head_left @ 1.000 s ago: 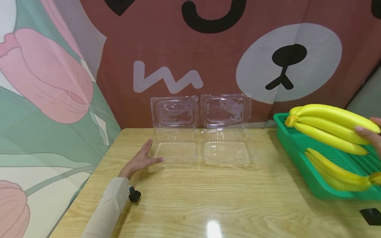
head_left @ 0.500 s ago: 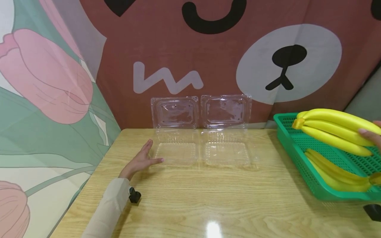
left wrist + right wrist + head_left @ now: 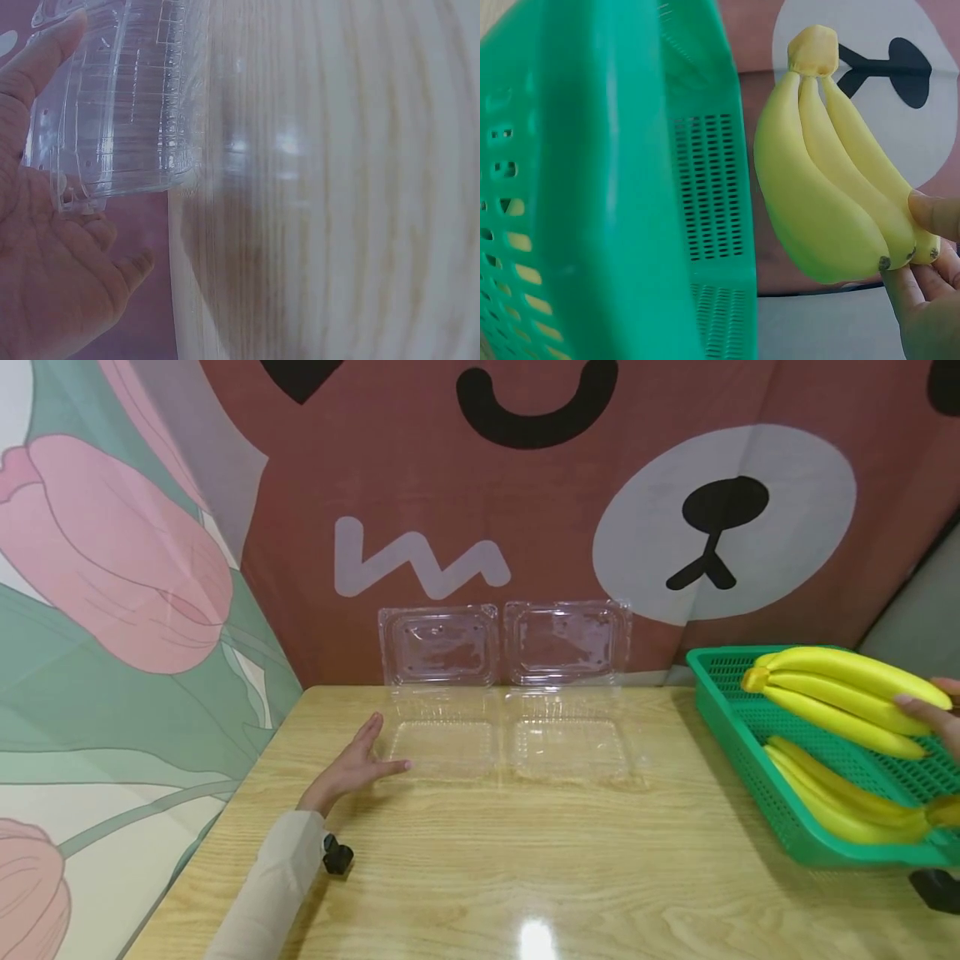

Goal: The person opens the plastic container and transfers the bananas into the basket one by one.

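My left hand (image 3: pixel 352 772) lies with fingers and thumb spread at the left side of an open clear plastic clamshell box (image 3: pixel 442 747). In the left wrist view the box (image 3: pixel 120 112) stands beside the thumb and fingers; whether they touch it I cannot tell. At the right edge, my right hand (image 3: pixel 941 714) pinches a bunch of yellow bananas (image 3: pixel 847 697) by its tip end, thumb on one side and fingers on the other. The stem points left, and the bunch hangs over a green basket (image 3: pixel 738 785). A second banana bunch (image 3: pixel 840 797) lies inside that basket.
A second open clear clamshell box (image 3: pixel 570 747) stands right of the first, both lids raised against the bear-print cloth (image 3: pixel 555 510). A flower-print cloth (image 3: pixel 135 568) hangs at the left. The wooden table (image 3: pixel 570 860) stretches in front.
The held banana bunch has sunk a little and shifted slightly right over the basket, with the right hand. My left hand and the boxes have stayed in place.
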A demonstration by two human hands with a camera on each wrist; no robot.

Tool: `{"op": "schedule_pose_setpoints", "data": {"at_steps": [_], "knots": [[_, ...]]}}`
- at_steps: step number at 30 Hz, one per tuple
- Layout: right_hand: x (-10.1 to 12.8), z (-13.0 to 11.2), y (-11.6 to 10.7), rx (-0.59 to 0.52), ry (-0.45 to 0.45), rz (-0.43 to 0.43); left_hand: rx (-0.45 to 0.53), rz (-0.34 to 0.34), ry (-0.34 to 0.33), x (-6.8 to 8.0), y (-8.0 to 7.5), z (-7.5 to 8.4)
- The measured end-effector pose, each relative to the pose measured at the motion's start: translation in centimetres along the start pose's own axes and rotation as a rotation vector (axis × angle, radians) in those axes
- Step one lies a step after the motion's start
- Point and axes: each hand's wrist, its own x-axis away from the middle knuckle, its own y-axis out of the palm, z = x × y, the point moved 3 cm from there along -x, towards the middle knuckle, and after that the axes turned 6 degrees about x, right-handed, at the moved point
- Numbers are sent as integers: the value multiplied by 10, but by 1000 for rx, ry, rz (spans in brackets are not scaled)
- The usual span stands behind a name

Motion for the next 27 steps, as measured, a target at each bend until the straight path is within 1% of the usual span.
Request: {"op": "schedule_pose_setpoints", "data": {"at_steps": [1,5,7,12,16,19,21,25,27], "knots": [[-1,2,2,-19,11,9,0,0,1,0,0,0],[0,1,5,-16,23,83,-2,-2,0,-1,-1,-1],[0,0,7,-24,41,100,-1,0,2,-2,0,-1],[1,11,15,-25,126,113,-6,7,10,0,1,-3],[2,17,20,11,177,138,-8,6,9,2,2,-5],[3,16,21,54,230,145,-7,7,9,2,2,-6],[3,16,21,63,255,135,-4,7,10,2,2,-6],[2,14,18,65,270,110,-8,12,18,1,2,-4],[0,13,17,53,261,102,-10,14,22,0,2,-3]]}}
